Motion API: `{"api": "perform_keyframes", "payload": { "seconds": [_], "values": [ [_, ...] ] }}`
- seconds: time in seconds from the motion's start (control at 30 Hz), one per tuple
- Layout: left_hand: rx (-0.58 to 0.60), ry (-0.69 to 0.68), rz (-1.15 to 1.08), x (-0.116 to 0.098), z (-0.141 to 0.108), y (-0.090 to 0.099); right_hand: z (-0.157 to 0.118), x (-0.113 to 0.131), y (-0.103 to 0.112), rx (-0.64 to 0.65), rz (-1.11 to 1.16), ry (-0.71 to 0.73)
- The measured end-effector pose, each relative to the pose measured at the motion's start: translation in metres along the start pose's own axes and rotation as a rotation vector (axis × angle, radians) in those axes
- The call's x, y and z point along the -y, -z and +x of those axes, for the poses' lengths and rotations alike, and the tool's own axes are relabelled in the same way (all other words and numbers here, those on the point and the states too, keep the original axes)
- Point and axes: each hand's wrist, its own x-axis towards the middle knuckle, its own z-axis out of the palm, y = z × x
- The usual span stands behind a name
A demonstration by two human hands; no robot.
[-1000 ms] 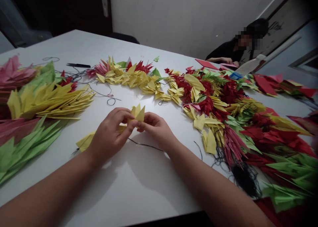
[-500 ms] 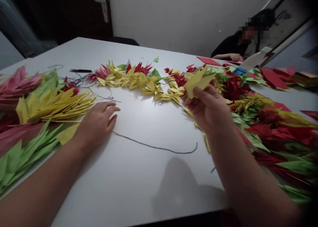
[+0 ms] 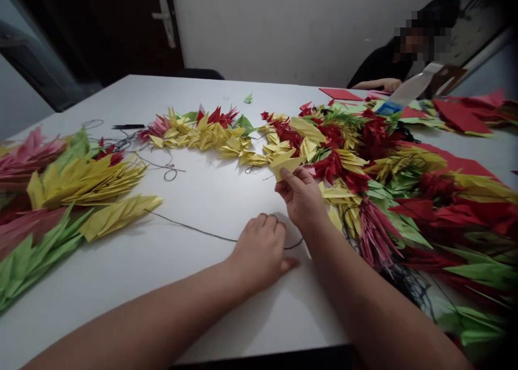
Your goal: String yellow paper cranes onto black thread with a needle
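Note:
My right hand (image 3: 301, 197) pinches a folded piece of yellow paper (image 3: 287, 164) between thumb and fingers, just next to a large heap of red, yellow and green folded paper cranes (image 3: 364, 170). My left hand (image 3: 259, 254) rests on the white table (image 3: 210, 203), fingers lightly curled, on or just over a dark thread (image 3: 198, 230). I cannot tell if it grips that thread. A strand of yellow paper cranes (image 3: 202, 138) curves across the far side of the table.
Bundles of pink, yellow and green folded paper (image 3: 84, 181) lie at the left. A black pen-like tool (image 3: 128, 126) and tangled thread sit beyond them. A seated person (image 3: 382, 65) is at the far right corner, near red paper sheets (image 3: 340, 94).
My right hand has moved down and left with the yellow paper, closer to the heap. My left hand has slid right to the thread. The camera has tilted slightly.

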Motion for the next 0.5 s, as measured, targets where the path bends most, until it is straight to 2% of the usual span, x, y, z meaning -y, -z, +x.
{"api": "perform_keyframes", "payload": {
  "seconds": [0.07, 0.13, 0.2, 0.27, 0.37, 0.43, 0.5],
  "values": [
    [0.013, 0.087, -0.017, -0.007, 0.014, -0.009, -0.002, -0.002, 0.0, 0.013, -0.009, 0.006],
    [0.007, 0.073, -0.037, -0.005, 0.018, -0.013, -0.002, -0.002, 0.001, 0.009, -0.023, 0.011],
    [-0.007, 0.031, -0.085, 0.003, 0.015, -0.012, 0.0, -0.001, 0.003, 0.0, -0.04, 0.013],
    [-0.035, 0.073, -0.224, 0.016, 0.008, -0.005, 0.002, 0.0, 0.004, -0.009, -0.055, 0.016],
    [-0.058, 0.374, -0.683, 0.04, -0.008, 0.014, 0.003, 0.001, 0.006, -0.013, -0.069, 0.039],
    [-0.109, 0.503, -1.03, 0.057, -0.019, 0.026, 0.002, 0.0, 0.006, -0.006, -0.084, 0.043],
    [-0.161, 0.637, -1.226, 0.072, -0.03, 0.033, -0.001, -0.004, 0.004, 0.005, -0.104, 0.019]
  ]
}}
